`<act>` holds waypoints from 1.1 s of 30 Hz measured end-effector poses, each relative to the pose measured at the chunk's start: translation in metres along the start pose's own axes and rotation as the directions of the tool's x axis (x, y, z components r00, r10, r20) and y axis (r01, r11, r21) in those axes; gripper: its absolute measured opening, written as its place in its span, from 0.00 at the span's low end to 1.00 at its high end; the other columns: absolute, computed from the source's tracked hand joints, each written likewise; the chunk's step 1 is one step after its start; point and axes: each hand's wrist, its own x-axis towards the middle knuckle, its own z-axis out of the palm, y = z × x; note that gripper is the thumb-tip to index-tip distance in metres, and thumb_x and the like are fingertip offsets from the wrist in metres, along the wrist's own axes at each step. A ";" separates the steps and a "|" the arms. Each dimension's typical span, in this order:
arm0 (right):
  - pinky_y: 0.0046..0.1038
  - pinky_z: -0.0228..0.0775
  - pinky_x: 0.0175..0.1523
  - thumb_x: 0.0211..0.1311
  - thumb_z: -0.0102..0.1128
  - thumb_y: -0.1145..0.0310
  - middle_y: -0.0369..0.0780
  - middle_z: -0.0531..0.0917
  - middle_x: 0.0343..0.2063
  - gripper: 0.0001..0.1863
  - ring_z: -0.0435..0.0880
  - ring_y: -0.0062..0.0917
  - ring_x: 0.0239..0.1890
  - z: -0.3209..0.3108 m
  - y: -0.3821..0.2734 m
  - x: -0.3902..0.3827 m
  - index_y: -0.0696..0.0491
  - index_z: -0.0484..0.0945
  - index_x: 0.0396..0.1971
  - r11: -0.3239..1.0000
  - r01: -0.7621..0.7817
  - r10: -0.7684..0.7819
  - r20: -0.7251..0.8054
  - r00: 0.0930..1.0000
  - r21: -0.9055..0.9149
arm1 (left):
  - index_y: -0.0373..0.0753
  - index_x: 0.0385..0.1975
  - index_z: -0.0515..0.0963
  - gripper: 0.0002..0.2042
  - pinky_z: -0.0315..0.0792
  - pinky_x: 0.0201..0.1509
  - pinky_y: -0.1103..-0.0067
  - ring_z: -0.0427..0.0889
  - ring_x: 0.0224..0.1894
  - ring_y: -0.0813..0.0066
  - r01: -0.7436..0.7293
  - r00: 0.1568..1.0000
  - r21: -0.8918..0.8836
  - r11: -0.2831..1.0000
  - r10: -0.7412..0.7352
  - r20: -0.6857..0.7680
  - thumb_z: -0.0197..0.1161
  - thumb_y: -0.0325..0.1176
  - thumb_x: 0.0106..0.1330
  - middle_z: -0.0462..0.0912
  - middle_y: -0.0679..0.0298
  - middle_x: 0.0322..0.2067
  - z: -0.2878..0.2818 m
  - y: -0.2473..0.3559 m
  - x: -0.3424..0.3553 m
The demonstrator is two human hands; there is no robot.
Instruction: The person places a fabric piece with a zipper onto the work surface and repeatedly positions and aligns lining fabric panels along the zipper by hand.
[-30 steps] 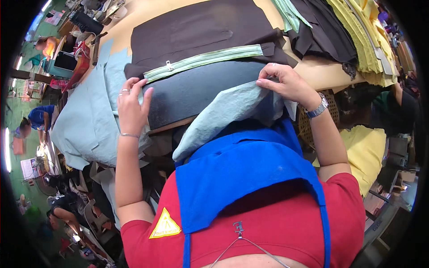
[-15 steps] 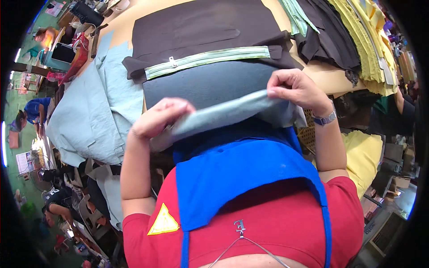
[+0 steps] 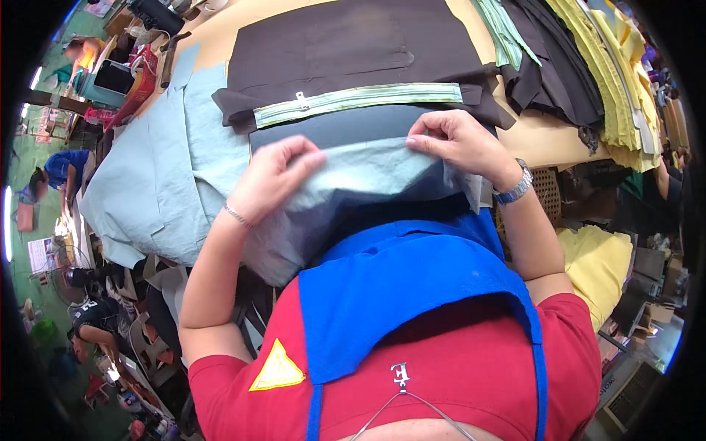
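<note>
L hand (image 3: 276, 176): pinching top edge of lt-blue cloth (image 3: 371, 167) | R hand (image 3: 462, 143): pinching same edge, farther R | Cloth pos.: near side of dark board (image 3: 346, 128), body side of green zipper (image 3: 382, 97) (pull (image 3: 301, 101) nr L end)

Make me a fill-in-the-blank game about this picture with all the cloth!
Out of the zipper and the pale cloth, the left hand and right hand hold the ____.
The watch is on the ____ wrist.
The apron is ____.
The yellow patch on the red shirt is shaped like a ____.

Missing words: pale cloth; right; blue; triangle.
</note>
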 end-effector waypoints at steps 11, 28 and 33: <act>0.38 0.77 0.52 0.65 0.71 0.61 0.44 0.86 0.44 0.13 0.85 0.38 0.45 0.023 0.018 0.043 0.55 0.81 0.31 0.818 0.058 -0.230 -0.233 0.945 -0.572 | 0.45 0.42 0.87 0.08 0.78 0.45 0.64 0.85 0.42 0.58 -0.113 0.798 0.749 0.653 0.509 -0.323 0.66 0.38 0.71 0.86 0.62 0.42 0.024 -0.022 0.066; 0.40 0.74 0.63 0.63 0.72 0.65 0.46 0.87 0.54 0.11 0.82 0.44 0.60 0.036 0.043 0.045 0.55 0.80 0.30 0.820 0.326 -0.510 -0.342 0.789 -0.470 | 0.36 0.37 0.84 0.05 0.73 0.37 0.84 0.79 0.31 0.83 -0.294 0.746 0.094 0.951 0.290 -0.600 0.69 0.30 0.71 0.84 0.69 0.36 0.015 -0.052 0.096; 0.40 0.76 0.60 0.63 0.72 0.65 0.46 0.86 0.55 0.12 0.83 0.43 0.58 0.035 0.043 0.046 0.56 0.79 0.30 0.811 0.360 -0.535 -0.337 0.775 -0.460 | 0.37 0.43 0.83 0.05 0.74 0.38 0.82 0.79 0.31 0.81 -0.387 0.613 -0.017 0.922 0.243 -0.752 0.66 0.28 0.73 0.85 0.68 0.37 0.008 -0.064 0.095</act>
